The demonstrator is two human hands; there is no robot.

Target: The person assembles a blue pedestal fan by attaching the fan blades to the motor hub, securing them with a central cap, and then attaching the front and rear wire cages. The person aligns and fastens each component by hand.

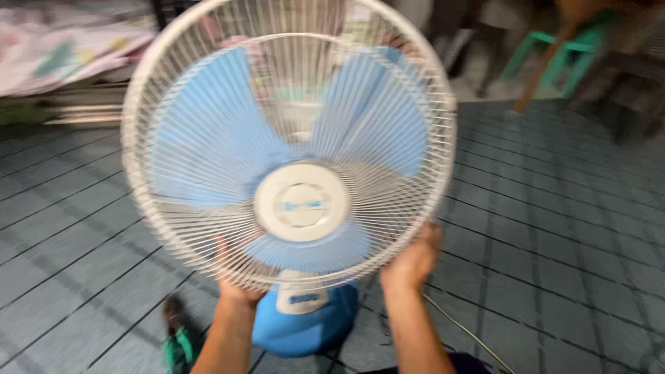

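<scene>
Your left hand [235, 280] and right hand [412, 260] each close a grip on the desk fan's white guard [208, 69], low on its rim, steadying it above the blue base [305, 325].

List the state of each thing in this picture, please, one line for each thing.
Fan: held up off the floor, upright, front grille on.
Blades: blue, each one distinct.
Left hand: grips the lower grille rim.
Right hand: grips the lower right grille rim.
Cord: lies loose on the tiled floor.
Green stool: standing, far right.
</scene>
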